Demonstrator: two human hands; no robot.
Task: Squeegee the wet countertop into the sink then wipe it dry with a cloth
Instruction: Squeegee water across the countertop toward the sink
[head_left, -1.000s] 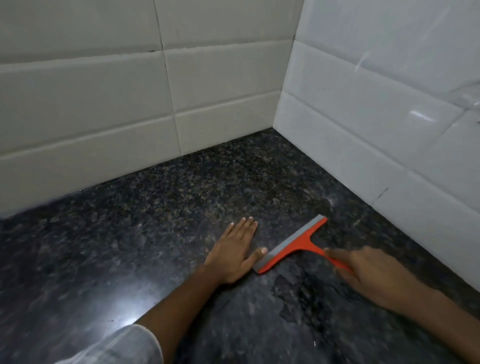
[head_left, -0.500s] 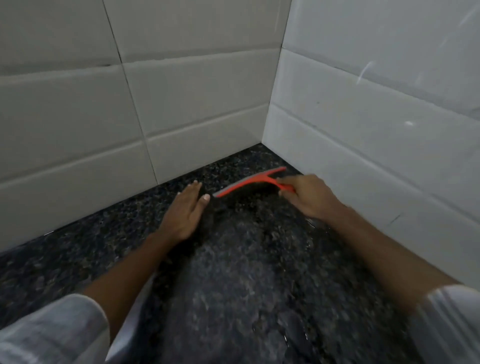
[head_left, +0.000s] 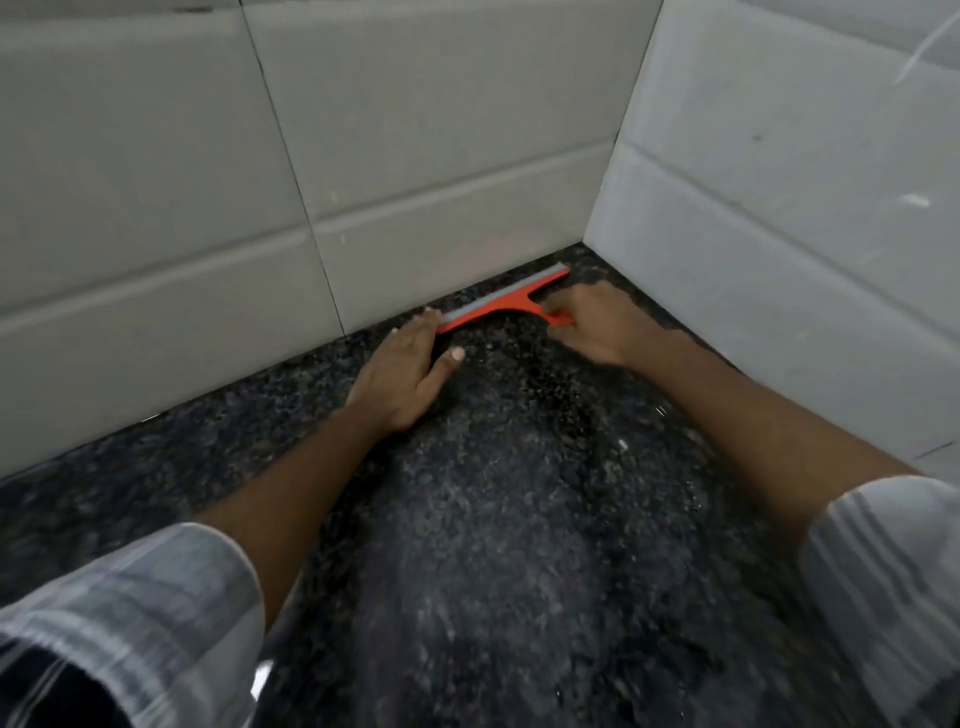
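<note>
Counting one squeegee (head_left: 501, 302), two hands, two striped sleeves, no container. Lying flat along the foot of the back tiled wall (head_left: 208, 208), near the corner with the side wall (head_left: 779, 234), on the dark speckled countertop (head_left: 493, 519): orange frame, grey blade strip, short handle. Gripping that handle, fingers curled: right hand (head_left: 597, 330). Resting flat, fingers straight and together, thumb apart, fingertips touching the blade's left end: left hand (head_left: 408, 371).
</note>
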